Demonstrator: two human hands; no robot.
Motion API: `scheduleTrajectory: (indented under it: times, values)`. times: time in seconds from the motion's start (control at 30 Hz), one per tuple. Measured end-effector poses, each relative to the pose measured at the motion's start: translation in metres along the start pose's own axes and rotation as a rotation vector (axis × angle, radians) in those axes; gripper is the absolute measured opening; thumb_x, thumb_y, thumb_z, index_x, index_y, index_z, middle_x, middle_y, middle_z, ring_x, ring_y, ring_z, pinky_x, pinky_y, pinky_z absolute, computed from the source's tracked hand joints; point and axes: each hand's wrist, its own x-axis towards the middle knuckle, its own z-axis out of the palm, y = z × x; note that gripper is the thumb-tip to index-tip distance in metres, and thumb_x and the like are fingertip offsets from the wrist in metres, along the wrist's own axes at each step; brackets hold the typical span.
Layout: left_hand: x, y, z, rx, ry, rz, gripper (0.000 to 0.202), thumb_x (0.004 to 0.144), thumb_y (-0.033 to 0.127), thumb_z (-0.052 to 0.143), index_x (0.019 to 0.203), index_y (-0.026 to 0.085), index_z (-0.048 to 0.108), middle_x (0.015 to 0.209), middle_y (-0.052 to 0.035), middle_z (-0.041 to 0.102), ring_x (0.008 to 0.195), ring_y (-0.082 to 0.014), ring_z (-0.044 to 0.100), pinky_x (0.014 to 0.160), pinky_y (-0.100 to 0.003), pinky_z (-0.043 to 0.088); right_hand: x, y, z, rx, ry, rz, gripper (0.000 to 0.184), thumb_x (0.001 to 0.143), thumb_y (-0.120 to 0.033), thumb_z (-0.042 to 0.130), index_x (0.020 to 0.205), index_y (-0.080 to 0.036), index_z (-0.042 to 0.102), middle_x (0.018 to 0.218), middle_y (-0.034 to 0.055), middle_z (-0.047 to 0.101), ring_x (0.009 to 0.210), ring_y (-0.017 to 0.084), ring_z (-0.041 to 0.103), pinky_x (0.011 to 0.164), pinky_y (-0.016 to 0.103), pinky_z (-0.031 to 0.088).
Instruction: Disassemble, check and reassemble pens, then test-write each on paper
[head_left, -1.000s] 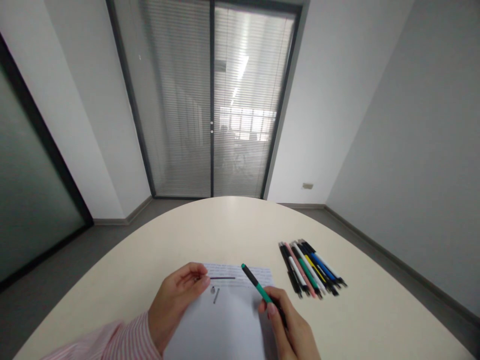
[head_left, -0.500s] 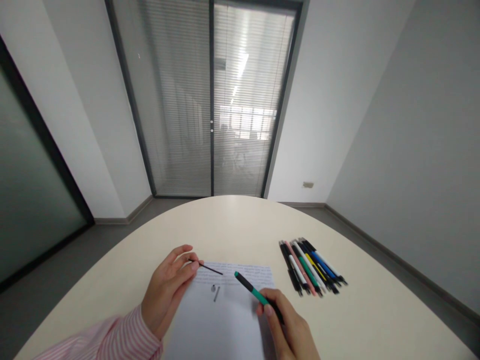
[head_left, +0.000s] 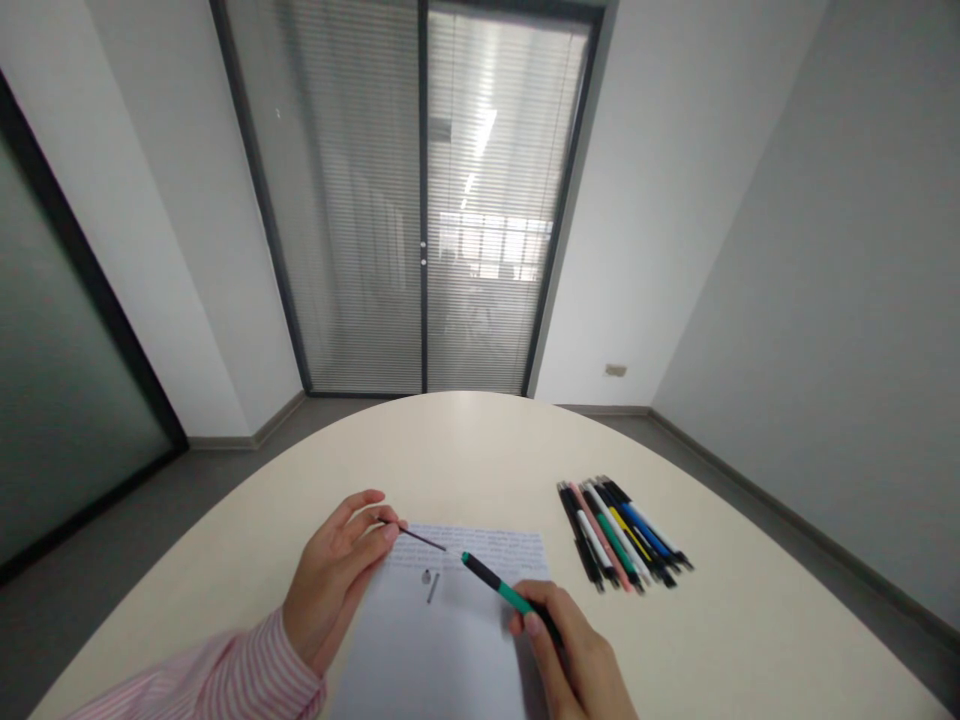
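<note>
"What's on the pale bench [head_left: 465, 440]?"

"A sheet of paper [head_left: 427, 640], loose pens [head_left: 622, 535] to its right."

"And the hands?"

"Fingers [head_left: 367, 530] pinching: left hand [head_left: 334, 585], thin black rod [head_left: 420, 538]; right hand [head_left: 577, 655], green pen [head_left: 506, 595]. Tips just apart, above the paper."

This looks like an office meeting room, with its rounded cream table [head_left: 480, 450], floor-length glass door with blinds [head_left: 424, 200] and frosted glass partition [head_left: 67, 350].

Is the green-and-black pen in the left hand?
No, the right hand holds the green-and-black pen; the left hand holds a thin dark rod.
</note>
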Motion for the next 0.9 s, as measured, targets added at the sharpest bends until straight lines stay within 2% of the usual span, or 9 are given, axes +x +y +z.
scheduleTrajectory:
  times: [0.13, 0.27, 0.33, 0.53, 0.63, 0.73, 0.83, 0.9]
  values:
    - [-0.002, 0.001, 0.001, 0.051, -0.044, 0.021, 0.041, 0.061, 0.02, 0.083, 0.095, 0.019, 0.059, 0.078, 0.0016, 0.068, 0.076, -0.0124, 0.064, 0.067, -0.017, 0.051, 0.0, -0.001, -0.001, -0.005, -0.014, -0.019, 0.018, 0.093, -0.031, 0.037, 0.093, -0.026, 0.055, 0.077, -0.0007, 0.061, 0.071, 0.016, 0.06, 0.067, 0.024, 0.046]
    - [-0.006, -0.002, 0.0, 0.245, -0.242, -0.044, 0.024, 0.063, 0.026, 0.082, 0.076, 0.015, 0.064, 0.078, -0.0059, 0.072, 0.074, -0.0163, 0.065, 0.067, -0.022, 0.051, 0.001, -0.003, 0.0, -0.013, -0.037, -0.077, 0.02, 0.093, -0.031, 0.037, 0.092, -0.025, 0.056, 0.077, 0.0004, 0.06, 0.072, 0.016, 0.059, 0.067, 0.025, 0.046]
    - [-0.008, -0.004, -0.001, 0.33, -0.314, -0.082, 0.022, 0.064, 0.029, 0.08, 0.073, 0.014, 0.068, 0.081, -0.0099, 0.074, 0.076, -0.0197, 0.067, 0.07, -0.025, 0.052, 0.001, -0.004, 0.0, -0.026, -0.044, -0.105, 0.023, 0.094, -0.032, 0.035, 0.091, -0.024, 0.057, 0.076, 0.0012, 0.059, 0.071, 0.016, 0.059, 0.066, 0.025, 0.047]
    - [-0.009, -0.007, -0.003, 0.449, -0.41, 0.002, 0.012, 0.068, 0.026, 0.075, 0.072, 0.015, 0.072, 0.089, -0.011, 0.073, 0.087, -0.0238, 0.066, 0.079, -0.029, 0.051, 0.001, -0.007, -0.002, -0.025, -0.092, -0.136, 0.024, 0.094, -0.032, 0.035, 0.091, -0.024, 0.058, 0.077, 0.0024, 0.06, 0.072, 0.017, 0.059, 0.068, 0.026, 0.047]
    - [-0.007, -0.01, -0.005, 0.495, -0.434, 0.053, 0.023, 0.067, 0.024, 0.075, 0.088, 0.017, 0.071, 0.091, -0.0101, 0.071, 0.088, -0.0233, 0.066, 0.076, -0.028, 0.052, 0.001, -0.007, -0.003, -0.007, -0.105, -0.128, 0.025, 0.094, -0.032, 0.035, 0.091, -0.023, 0.058, 0.078, 0.0033, 0.061, 0.074, 0.017, 0.059, 0.069, 0.026, 0.047]
    - [-0.007, -0.015, -0.009, 0.683, -0.402, 0.246, 0.038, 0.066, 0.018, 0.073, 0.103, 0.021, 0.066, 0.085, -0.0056, 0.067, 0.078, -0.0197, 0.064, 0.064, -0.024, 0.051, 0.001, -0.006, -0.003, 0.015, -0.081, -0.086, 0.024, 0.093, -0.033, 0.037, 0.093, -0.023, 0.058, 0.078, 0.0032, 0.062, 0.073, 0.017, 0.06, 0.069, 0.026, 0.047]
    - [-0.005, -0.022, -0.014, 1.029, -0.37, 0.513, 0.021, 0.071, 0.015, 0.066, 0.091, 0.023, 0.069, 0.073, -0.0015, 0.062, 0.064, -0.0156, 0.059, 0.06, -0.023, 0.046, 0.001, -0.006, -0.002, 0.045, -0.031, -0.008, 0.022, 0.092, -0.034, 0.039, 0.094, -0.024, 0.058, 0.079, 0.0024, 0.064, 0.073, 0.017, 0.061, 0.069, 0.025, 0.048]
    - [-0.004, -0.027, -0.017, 1.194, -0.4, 0.599, 0.014, 0.074, 0.017, 0.065, 0.084, 0.024, 0.071, 0.07, -0.0011, 0.061, 0.065, -0.0161, 0.059, 0.062, -0.024, 0.046, 0.002, -0.006, -0.002, 0.064, -0.011, 0.029, 0.022, 0.092, -0.035, 0.041, 0.093, -0.024, 0.059, 0.078, 0.0017, 0.065, 0.072, 0.016, 0.062, 0.069, 0.024, 0.048]
